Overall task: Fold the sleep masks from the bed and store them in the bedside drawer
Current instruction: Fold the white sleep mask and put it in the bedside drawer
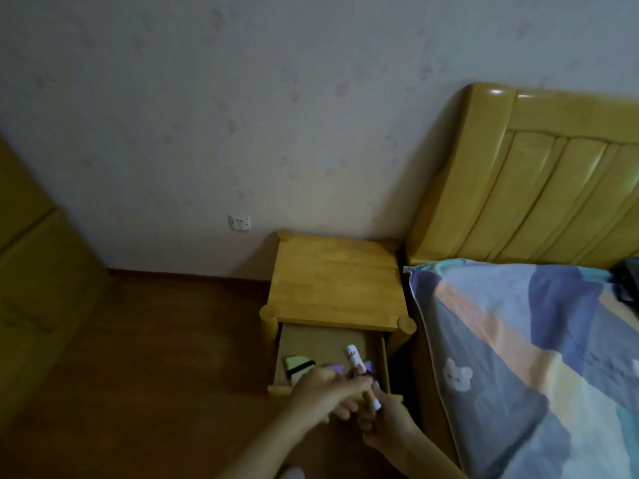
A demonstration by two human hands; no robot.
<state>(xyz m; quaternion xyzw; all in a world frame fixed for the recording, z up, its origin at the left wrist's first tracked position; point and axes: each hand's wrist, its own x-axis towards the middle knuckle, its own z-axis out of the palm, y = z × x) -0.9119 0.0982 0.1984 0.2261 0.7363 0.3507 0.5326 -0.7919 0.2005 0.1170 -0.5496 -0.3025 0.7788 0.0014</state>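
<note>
Both hands meet over the front edge of the open bedside drawer (332,344). The right hand (383,423) has its grip clamped on a rolled white sleep mask (359,371) (purple fabric shows beside it, though whether that belongs to this mask I cannot tell). The left hand (328,388) reaches across with its fingers over the roll; whether they pinch it I cannot tell. A folded green mask (57,366)... sits instead at the drawer's front left corner (299,368). The risk, as I judge it: let go high and the roll springs open, or it tips over the front edge to the floor (155,357).
</note>
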